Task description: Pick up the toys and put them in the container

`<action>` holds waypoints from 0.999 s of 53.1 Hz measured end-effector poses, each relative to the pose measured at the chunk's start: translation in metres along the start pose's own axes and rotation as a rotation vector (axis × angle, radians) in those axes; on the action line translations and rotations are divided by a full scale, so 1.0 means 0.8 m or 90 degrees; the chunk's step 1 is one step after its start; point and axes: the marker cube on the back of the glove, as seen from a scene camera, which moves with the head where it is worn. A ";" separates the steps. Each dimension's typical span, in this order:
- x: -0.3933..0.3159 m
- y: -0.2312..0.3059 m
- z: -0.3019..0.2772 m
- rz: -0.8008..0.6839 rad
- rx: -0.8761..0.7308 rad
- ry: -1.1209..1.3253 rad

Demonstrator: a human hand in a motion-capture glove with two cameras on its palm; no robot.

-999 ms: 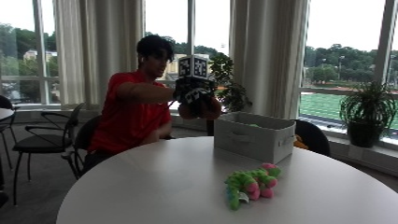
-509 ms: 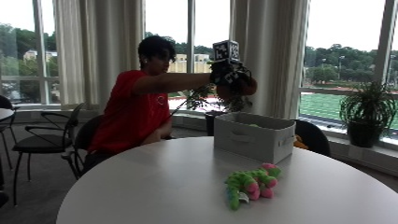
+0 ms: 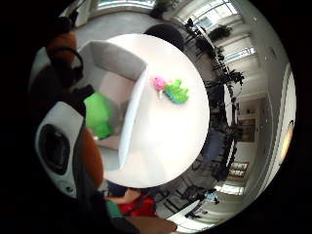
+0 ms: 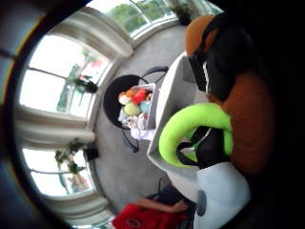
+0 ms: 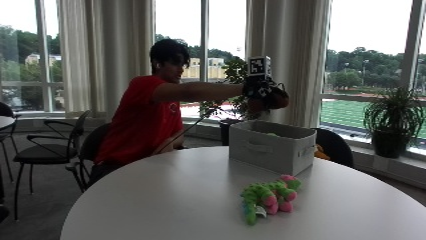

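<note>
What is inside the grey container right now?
A bright green toy lies inside the grey container, seen from the palm view. The right hand and its brown toy cover part of the interior.

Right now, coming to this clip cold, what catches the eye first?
The gloved right hand, raised above the grey container at the far side of the round white table, gripping an orange-brown plush toy. Next, the green and pink plush toy lying alone on the table in front of the container. The palm views also show a bright green toy already inside the container.
</note>
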 end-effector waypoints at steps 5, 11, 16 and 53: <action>-0.075 -0.015 0.005 0.146 -0.059 -0.004; -0.089 -0.012 0.012 0.134 -0.096 -0.002; -0.076 -0.005 0.012 0.141 -0.115 0.009; 0.189 0.112 0.078 0.429 -0.128 0.058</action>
